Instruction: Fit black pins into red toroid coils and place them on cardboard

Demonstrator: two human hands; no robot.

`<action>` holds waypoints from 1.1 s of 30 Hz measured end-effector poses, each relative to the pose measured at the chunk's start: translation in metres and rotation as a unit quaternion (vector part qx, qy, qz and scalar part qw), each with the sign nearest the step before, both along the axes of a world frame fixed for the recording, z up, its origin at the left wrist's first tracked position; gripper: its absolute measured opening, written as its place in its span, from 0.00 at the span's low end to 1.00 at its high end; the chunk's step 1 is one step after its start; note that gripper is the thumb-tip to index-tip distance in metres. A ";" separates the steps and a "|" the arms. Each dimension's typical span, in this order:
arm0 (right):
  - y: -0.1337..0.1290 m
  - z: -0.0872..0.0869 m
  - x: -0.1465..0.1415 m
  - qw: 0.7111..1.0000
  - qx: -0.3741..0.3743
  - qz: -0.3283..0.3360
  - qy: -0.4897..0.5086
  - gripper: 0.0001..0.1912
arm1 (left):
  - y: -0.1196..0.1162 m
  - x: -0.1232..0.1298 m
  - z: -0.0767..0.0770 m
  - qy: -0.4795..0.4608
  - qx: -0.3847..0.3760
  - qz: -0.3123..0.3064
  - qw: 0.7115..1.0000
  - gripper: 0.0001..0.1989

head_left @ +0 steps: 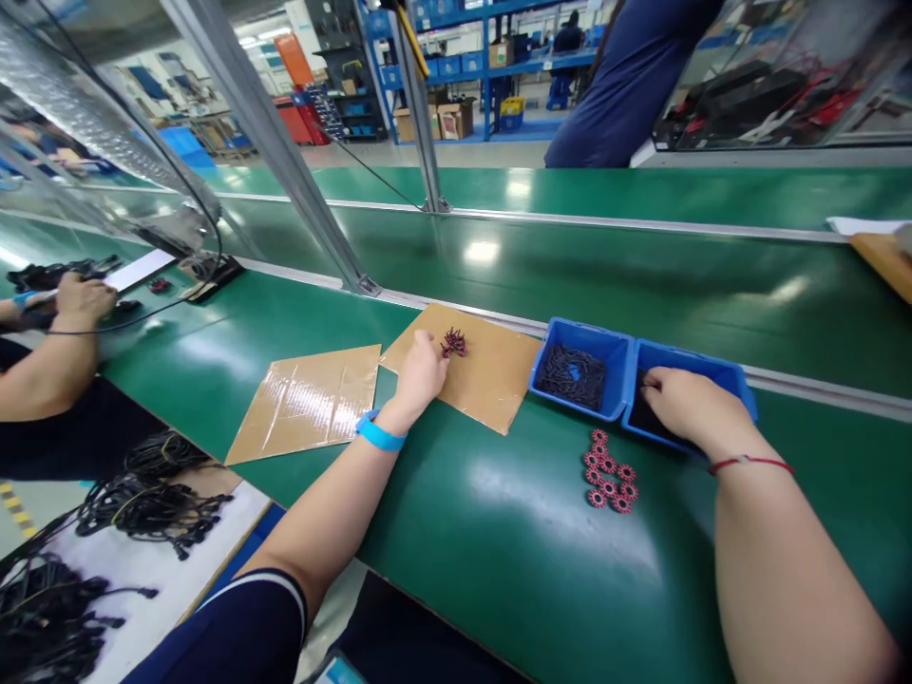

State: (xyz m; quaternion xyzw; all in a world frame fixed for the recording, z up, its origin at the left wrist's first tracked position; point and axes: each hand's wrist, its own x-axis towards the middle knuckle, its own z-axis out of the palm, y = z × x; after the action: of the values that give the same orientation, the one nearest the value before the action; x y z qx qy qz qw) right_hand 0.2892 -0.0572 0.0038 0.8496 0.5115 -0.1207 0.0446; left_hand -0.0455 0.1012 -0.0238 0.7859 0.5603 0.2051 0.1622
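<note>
My left hand (pixel 420 372), with a blue band at the wrist, is over a brown cardboard sheet (pixel 491 375). Its fingers are curled together beside a small cluster of dark red and black parts (pixel 454 343); what they hold is hidden. Over the right blue bin (pixel 712 364), my right hand (pixel 688 404) reaches in with thumb and finger pinched, and I cannot make out what is between them. Thin black pieces (pixel 572 373) fill the left blue bin (pixel 552 332). Several red ring-shaped parts with dark centres (pixel 609 475) lie on the green table in front of the bins.
Another cardboard sheet (pixel 313 399) lies to the left. Metal posts (pixel 285 161) rise behind the work area. At far left, a co-worker's hand (pixel 82 299) is near black cables. Bundled black cables (pixel 153 494) rest on a lower white surface. Another person's blue-clothed leg (pixel 627 85) is across the table.
</note>
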 end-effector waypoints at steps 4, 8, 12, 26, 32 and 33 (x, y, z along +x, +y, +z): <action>-0.002 0.005 -0.004 1.000 0.012 -0.004 -0.003 0.24 | -0.024 0.008 0.011 -0.009 0.039 -0.034 0.999 0.18; -0.001 0.009 -0.008 1.000 0.021 -0.010 -0.004 0.22 | -0.074 0.029 0.010 -0.023 0.007 -0.287 0.958 0.02; -0.001 0.015 -0.011 1.000 0.020 -0.016 0.006 0.20 | -0.126 0.048 -0.001 0.010 -0.029 -0.526 0.850 0.10; -0.010 0.037 -0.014 0.998 0.059 -0.020 0.013 0.19 | -0.163 0.082 -0.011 -0.049 -0.147 -0.401 0.903 0.07; -0.023 0.066 -0.039 0.988 0.146 0.055 0.005 0.20 | -0.134 0.065 0.013 -0.427 -0.336 -0.237 0.805 0.11; -0.025 0.068 -0.049 0.981 0.166 0.097 0.029 0.20 | -0.128 0.062 0.019 -0.465 -0.344 -0.215 0.787 0.12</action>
State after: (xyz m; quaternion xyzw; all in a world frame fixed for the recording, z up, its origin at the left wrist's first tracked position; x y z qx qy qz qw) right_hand 0.2407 -0.0821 0.0719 0.7877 0.6055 -0.0537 -0.0997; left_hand 0.0165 -0.0272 -0.0047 0.5878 0.2675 0.2994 0.7023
